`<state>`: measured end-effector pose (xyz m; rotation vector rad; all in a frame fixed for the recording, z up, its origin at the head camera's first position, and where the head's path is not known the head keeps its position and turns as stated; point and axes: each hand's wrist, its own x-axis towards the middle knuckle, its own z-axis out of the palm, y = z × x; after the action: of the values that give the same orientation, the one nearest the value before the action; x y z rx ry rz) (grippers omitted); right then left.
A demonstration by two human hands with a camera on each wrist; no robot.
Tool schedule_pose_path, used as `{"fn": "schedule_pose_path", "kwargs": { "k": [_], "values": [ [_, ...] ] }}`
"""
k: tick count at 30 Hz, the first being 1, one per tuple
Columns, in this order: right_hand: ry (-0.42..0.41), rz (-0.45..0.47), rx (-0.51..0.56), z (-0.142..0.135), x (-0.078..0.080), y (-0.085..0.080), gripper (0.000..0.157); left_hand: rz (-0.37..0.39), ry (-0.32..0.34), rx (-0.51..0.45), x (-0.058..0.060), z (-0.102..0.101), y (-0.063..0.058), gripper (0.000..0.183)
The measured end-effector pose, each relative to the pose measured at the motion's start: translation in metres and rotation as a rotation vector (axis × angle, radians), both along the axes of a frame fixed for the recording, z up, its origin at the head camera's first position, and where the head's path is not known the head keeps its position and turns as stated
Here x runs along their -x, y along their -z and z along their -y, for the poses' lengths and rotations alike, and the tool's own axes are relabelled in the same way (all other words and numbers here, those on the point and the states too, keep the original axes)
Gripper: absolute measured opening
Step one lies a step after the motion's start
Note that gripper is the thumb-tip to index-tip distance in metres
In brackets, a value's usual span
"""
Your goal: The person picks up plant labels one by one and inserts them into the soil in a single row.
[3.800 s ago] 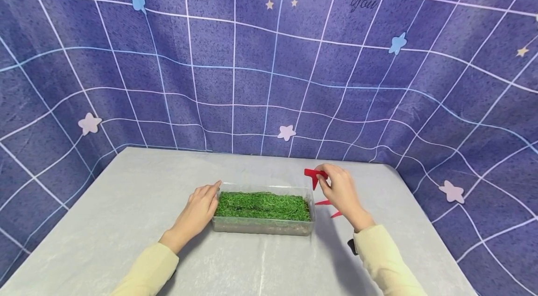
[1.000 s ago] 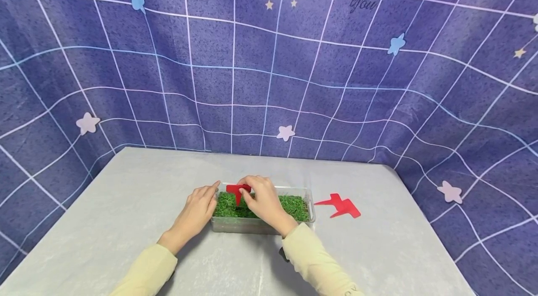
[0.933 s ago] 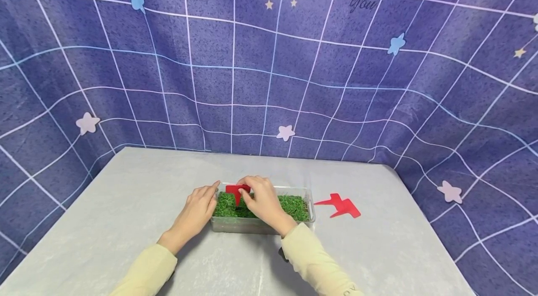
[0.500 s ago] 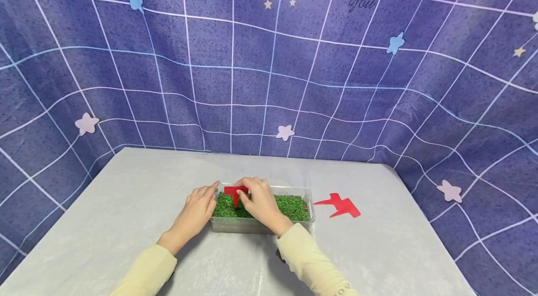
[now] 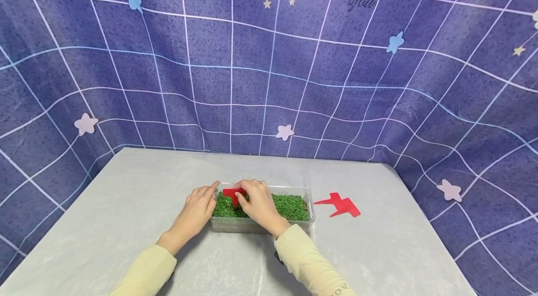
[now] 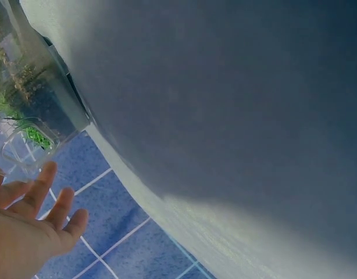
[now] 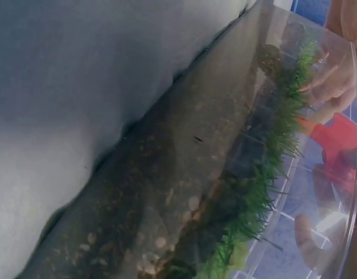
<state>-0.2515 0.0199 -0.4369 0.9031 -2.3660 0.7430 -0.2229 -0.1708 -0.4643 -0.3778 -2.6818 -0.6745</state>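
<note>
Red tag [image 5: 230, 192] at the grass [image 5: 290, 207]
The right hand [image 5: 258, 201] pinches it; the left hand [image 5: 197, 206], fingers apart, touches the box [image 5: 235, 226].

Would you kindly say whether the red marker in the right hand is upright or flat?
The red marker is upright: the right hand pinches its top, stem pointing down toward the grass.

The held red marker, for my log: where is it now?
In the head view, the right hand pinches the red marker, stem down at the grass near the left end of the clear tub.
</note>
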Motion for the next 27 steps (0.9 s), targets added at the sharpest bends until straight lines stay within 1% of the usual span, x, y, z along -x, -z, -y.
{"fn": "schedule_pose_path", "kwargs": {
  "k": [5,11,23,27],
  "values": [
    [0.014,0.029,-0.009,0.0003,-0.0014,0.0001,0.007,0.012,-0.002,0.0,0.0003,0.0001,0.0004,0.044],
    [0.026,0.06,0.004,0.0001,-0.0008,0.0018,0.007,0.021,-0.002,0.001,0.0002,0.0002,0.001,0.044],
    [0.021,0.036,-0.007,0.0002,-0.0017,0.0016,0.007,0.024,-0.007,0.0,0.0001,0.0001,0.0011,0.044],
    [0.025,0.039,0.007,0.0008,-0.0023,-0.0006,0.008,0.019,-0.002,0.0,0.0002,0.0002,0.0008,0.044]
  ]
}}
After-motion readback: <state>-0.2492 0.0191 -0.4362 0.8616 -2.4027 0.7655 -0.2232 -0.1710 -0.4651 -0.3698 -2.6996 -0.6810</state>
